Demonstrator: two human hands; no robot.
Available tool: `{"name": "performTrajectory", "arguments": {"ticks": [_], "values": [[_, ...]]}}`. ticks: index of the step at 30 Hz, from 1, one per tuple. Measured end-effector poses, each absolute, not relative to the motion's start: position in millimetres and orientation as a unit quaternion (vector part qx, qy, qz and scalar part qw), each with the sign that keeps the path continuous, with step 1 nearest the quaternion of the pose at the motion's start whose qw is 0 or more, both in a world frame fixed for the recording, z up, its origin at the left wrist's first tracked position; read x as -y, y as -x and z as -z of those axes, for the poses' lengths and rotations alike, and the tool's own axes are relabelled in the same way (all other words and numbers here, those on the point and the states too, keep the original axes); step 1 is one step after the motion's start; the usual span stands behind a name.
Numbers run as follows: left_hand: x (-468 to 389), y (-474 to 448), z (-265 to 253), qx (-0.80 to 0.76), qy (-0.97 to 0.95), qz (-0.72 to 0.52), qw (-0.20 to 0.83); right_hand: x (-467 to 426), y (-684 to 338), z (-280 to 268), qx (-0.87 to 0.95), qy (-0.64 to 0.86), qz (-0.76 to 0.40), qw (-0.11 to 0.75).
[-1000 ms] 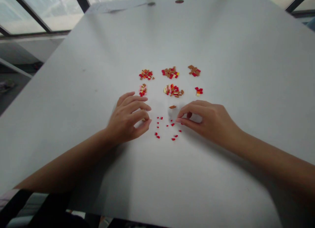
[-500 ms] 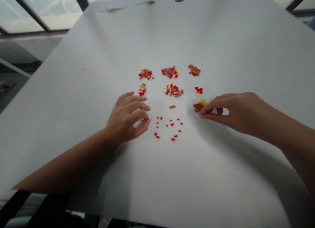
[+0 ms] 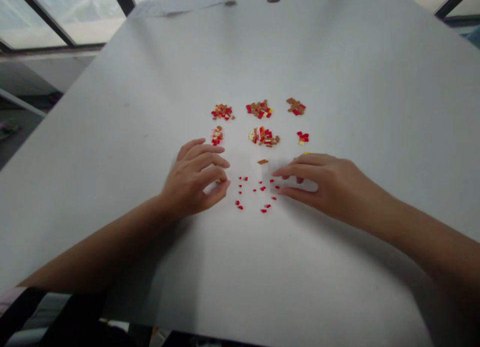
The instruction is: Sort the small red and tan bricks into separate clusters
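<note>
My left hand (image 3: pixel 197 179) rests at the left of the small red bricks (image 3: pixel 262 188), fingers loosely bent and spread, with thumb tip near the index finger. Nothing shows in it. A pale piece (image 3: pixel 218 181) is partly visible behind its fingers. Over the right side of those red bricks is my right hand (image 3: pixel 322 182), thumb and index finger apart, with no piece visible between them. Close by, just beyond its fingertips, lies a flat brown studded plate (image 3: pixel 263 161). A bit of a yellow piece (image 3: pixel 306 153) peeks out behind the right hand.
Farther back on the white table (image 3: pixel 150 97) sit sorted piles: mixed small bricks (image 3: pixel 222 112), brown and red pieces (image 3: pixel 258 109), brown plates (image 3: pixel 296 107), a pink-red pile (image 3: pixel 217 136), a cream-red-brown pile (image 3: pixel 264 136), and a few red pieces (image 3: pixel 303 138).
My right hand has moved left from the brown and yellow pieces to the small red bricks, and its fingers have parted. It now covers most of those pieces. My left hand stays put.
</note>
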State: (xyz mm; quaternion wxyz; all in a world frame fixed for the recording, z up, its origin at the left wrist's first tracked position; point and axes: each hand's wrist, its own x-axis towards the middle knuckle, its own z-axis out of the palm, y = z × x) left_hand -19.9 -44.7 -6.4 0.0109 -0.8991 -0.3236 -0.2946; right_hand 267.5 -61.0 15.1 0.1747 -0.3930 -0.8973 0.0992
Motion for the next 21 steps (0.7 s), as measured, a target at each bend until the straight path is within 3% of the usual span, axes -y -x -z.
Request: {"name": "performTrajectory", "arguments": {"ticks": [13, 21], "values": [[44.3, 21.3, 7.7, 0.302, 0.902, 0.306, 0.027, 62.9, -250.8, 1.3, 0.885, 0.413, -0.029, 0.211], [44.7, 20.8, 6.9, 0.316, 0.903, 0.291, 0.026, 66.9, -248.1, -2.6, 0.890, 0.391, -0.046, 0.233]]}}
